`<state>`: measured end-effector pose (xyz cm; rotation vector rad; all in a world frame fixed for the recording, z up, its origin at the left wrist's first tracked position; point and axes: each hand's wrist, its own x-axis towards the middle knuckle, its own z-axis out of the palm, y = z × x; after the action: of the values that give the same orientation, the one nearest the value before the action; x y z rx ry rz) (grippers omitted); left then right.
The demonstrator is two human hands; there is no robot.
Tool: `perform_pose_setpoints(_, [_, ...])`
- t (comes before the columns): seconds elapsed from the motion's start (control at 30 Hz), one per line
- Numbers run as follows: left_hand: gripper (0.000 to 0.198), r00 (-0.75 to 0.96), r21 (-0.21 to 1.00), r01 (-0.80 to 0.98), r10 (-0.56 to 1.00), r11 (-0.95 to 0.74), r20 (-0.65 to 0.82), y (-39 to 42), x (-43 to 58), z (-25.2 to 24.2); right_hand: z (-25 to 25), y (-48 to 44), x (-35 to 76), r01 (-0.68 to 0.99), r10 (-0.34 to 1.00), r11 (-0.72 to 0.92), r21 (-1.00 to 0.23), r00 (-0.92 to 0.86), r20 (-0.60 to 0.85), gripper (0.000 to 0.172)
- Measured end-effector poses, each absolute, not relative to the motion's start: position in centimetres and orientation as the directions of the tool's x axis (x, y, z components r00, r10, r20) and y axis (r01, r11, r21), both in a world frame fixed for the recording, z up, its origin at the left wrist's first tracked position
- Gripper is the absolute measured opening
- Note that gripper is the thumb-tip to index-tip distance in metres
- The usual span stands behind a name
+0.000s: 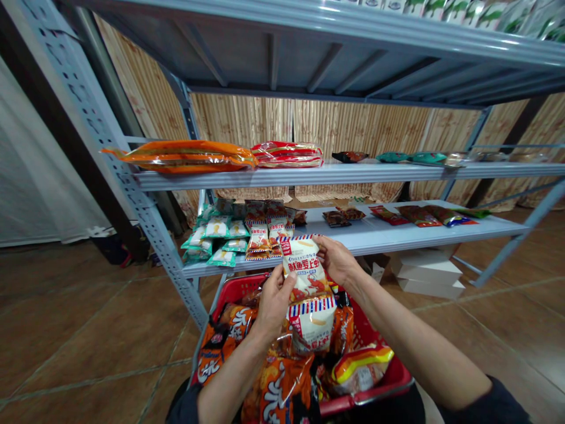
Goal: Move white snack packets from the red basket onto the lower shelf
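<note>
Between my two hands is a white snack bag [304,268] with red lettering and a striped top edge, held upright above the basket. My left hand [274,297] pinches its left side, thumb on the front. At its upper right corner, my right hand [338,259] grips the edge. Just below, a second white snack bag [314,330] of the same kind lies in the red basket [399,374]. Orange and black snack bags [278,388] fill much of the basket, and a yellow-and-red edged bag [362,371] lies at its right.
Behind the basket stands a blue-grey metal shelf [375,232]. Its lower level bears green-and-white packets [218,227], similar white snack bags [259,238] and flat colourful packets [419,216]. Large orange bags [189,156] lie one level up. White boxes [426,274] sit on the floor underneath.
</note>
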<state>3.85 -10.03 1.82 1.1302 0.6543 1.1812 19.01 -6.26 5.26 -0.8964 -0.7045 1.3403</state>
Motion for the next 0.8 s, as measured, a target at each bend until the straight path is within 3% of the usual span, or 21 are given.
perform_pose_setpoints(0.47, [0.039, 0.237, 0.893, -0.450, 0.967, 0.024, 0.093, -9.4, 4.4, 2.1, 4.3, -8.4, 19.7, -0.418, 0.996, 0.009, -0.908, -0.078, 0.045, 0.026])
perform_pose_setpoints(0.6, [0.036, 0.197, 0.884, -0.467, 0.976, 0.014, 0.088, -9.2, 4.4, 2.3, 4.3, -9.4, 19.4, -0.402, 0.984, -0.007, -0.916, -0.163, 0.065, 0.037])
perform_pose_setpoints(0.8, [0.039, 0.197, 0.879, -0.476, 0.975, 0.005, 0.101, -9.1, 4.3, 2.4, 3.4, -9.5, 19.1, -0.389, 0.985, 0.013, -0.921, -0.152, 0.078, 0.043])
